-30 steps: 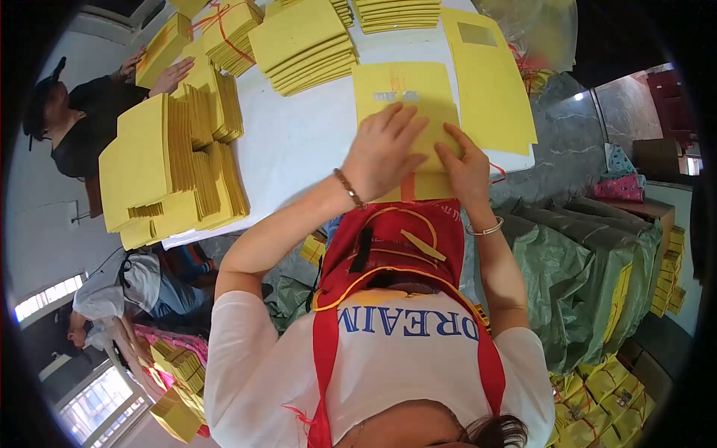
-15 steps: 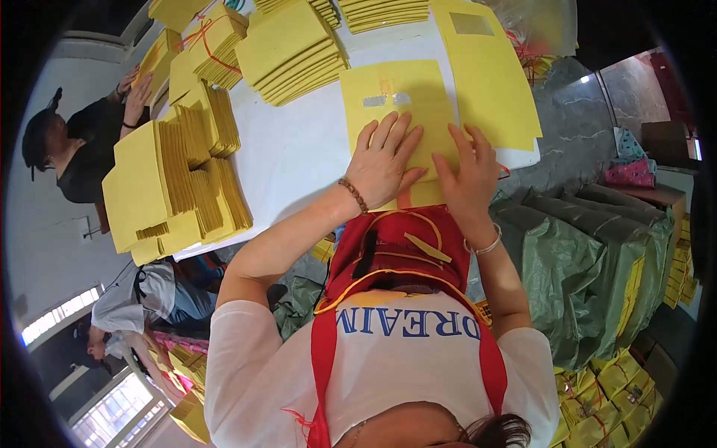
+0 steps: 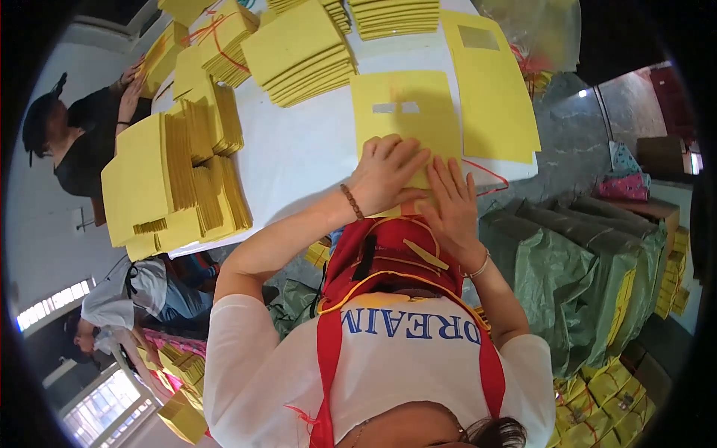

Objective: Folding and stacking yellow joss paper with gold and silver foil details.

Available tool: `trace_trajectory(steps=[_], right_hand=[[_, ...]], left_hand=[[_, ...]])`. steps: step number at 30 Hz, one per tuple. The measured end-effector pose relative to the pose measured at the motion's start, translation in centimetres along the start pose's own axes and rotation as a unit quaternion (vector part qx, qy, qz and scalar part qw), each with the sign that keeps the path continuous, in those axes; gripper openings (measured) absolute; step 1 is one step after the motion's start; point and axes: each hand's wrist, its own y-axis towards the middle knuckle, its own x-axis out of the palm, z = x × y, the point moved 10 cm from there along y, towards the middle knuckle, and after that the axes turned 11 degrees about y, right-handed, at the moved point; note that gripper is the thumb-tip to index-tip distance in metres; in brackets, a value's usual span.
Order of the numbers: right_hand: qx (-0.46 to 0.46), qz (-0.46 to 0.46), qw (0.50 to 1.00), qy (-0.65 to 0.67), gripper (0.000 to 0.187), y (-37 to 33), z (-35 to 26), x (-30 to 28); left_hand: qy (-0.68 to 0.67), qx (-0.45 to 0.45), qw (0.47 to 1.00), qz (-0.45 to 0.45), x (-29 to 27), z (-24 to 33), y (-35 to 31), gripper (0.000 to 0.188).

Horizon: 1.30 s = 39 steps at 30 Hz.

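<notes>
A yellow paper piece [image 3: 411, 89] with two small silvery patches and a faint orange mark lies flat on the white table [image 3: 295, 142] before me. My left hand [image 3: 390, 175] rests on its near part, fingers slightly bent and thumb held apart. Beside it, my right hand [image 3: 453, 209] lies with fingers stretched out over the near right corner of the same paper. Both palms face down, and the paper under them is hidden. A larger yellow sheet [image 3: 497, 97] with a greyish rectangle near its far end lies just to the right.
Stacks of folded yellow paper [image 3: 302, 48] line the table's far side, with more piles [image 3: 157, 164] at the left. A red cord [image 3: 493, 179] hangs at the right edge. Green plastic-covered bundles [image 3: 553, 261] stand right. A co-worker [image 3: 82, 142] handles yellow paper at far left.
My right hand has moved down and left, closer to my left hand, and lies flatter. My left fingers have bent and drawn nearer to me. More red cord shows at the table edge.
</notes>
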Motion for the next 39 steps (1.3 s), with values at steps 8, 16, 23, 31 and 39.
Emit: trace_trajectory(steps=[8, 16, 23, 31, 39], right_hand=[[0.15, 0.192, 0.858, 0.452, 0.042, 0.5, 5.8, -4.8], [0.162, 0.235, 0.82, 0.496, 0.038, 0.3, 7.7, -6.0], [0.154, 0.215, 0.835, 0.482, 0.025, 4.0, 6.1, -6.4], [0.1, 0.075, 0.891, 0.437, 0.024, 13.6, 2.1, -3.3], [0.037, 0.007, 0.971, 0.237, 0.046, 29.7, -1.4, 5.4]], left_hand=[[0.252, 0.052, 0.965, 0.049, 0.1, 3.2, 0.4, 0.046], [0.105, -0.043, 0.971, 0.209, -12.1, -3.4, 1.0, 0.046], [0.344, -0.074, 0.913, 0.209, -13.1, -19.2, 2.5, 0.042], [0.328, -0.066, 0.938, 0.084, -6.5, -23.2, 2.2, 0.031], [0.158, -0.166, 0.967, -0.111, -3.5, -26.2, 1.5, 0.047]])
